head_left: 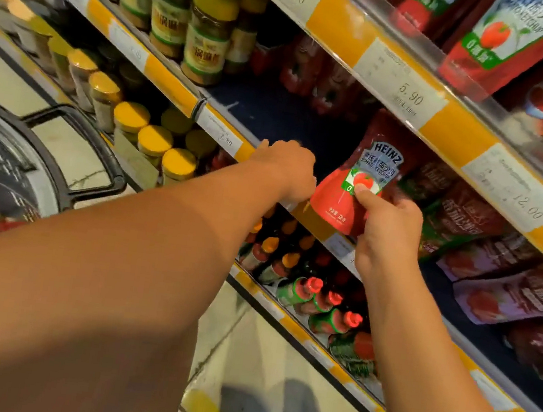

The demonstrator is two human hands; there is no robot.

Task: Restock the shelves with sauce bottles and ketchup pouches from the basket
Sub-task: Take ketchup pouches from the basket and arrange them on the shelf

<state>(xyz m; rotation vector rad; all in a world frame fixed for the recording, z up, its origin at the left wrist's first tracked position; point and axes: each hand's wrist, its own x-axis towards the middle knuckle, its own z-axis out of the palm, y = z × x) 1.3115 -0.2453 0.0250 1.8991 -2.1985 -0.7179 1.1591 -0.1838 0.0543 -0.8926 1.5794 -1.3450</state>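
A shopper's right hand [389, 235] pinches a red Heinz ketchup pouch [356, 179] by its lower edge, thumb on the front, holding it upright at the shelf's [301, 206] front edge. The left hand [287, 168] reaches onto the shelf, fingers hidden, grip unclear. The black basket [73, 152] is cut off at left.

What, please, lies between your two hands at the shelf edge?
In the head view, only the ketchup pouch's lower left corner; the right hand pinches it, the left hand rests at the shelf edge.
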